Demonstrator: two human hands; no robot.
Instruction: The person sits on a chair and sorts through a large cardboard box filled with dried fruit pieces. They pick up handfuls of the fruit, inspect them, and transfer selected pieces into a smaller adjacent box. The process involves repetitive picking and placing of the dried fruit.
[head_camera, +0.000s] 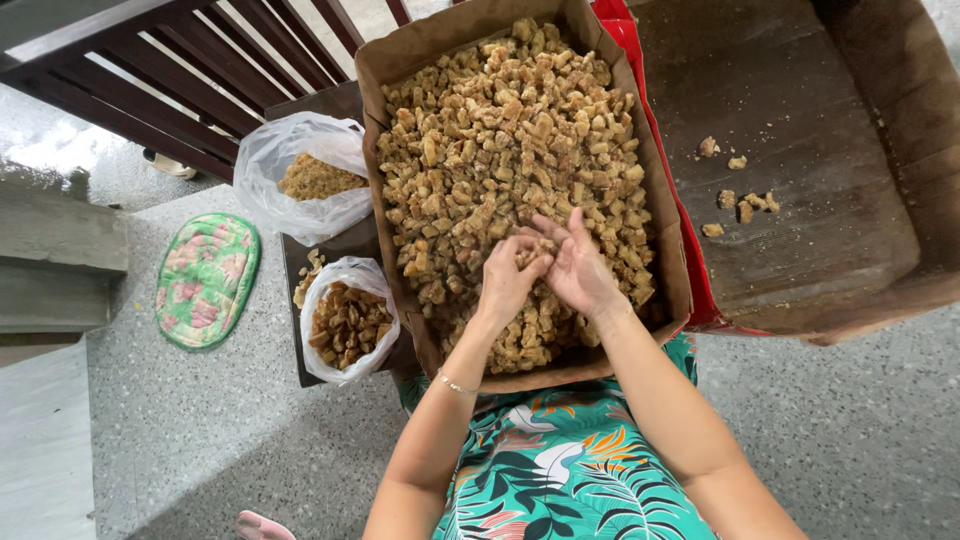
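Fingers of the left hand (507, 283) curled around a few brown chunks (527, 256), pinching them, while the right hand (580, 272) lay just beside it with fingers half spread, touching the same chunks; whether it gripped any could not be told. Both hands met over the near middle of a cardboard box (372, 70), which was heaped almost to its walls with small, rough, sugar-crusted pieces (500, 120).

Left of the box, a clear plastic bag (345, 320) held darker, larger pieces, and farther back another clear bag (300, 150) held fine crumbs. Both sat on a dark board (295, 350) touching the box's left wall. Right of the box, a second, bigger box (900, 120) lay nearly bare, with only a few crumbs (745, 200) on its dark floor; a red strip (690, 270) showed between the two boxes.

Everything rested on a grey speckled stone floor (200, 440). Well left of the box lay a green flowered pad (206, 280), beside a concrete step (50, 250). Behind the box's far left corner stood dark wooden railings (200, 70). Open floor stretched near the box's front left corner, and beyond the bigger box's near edge.
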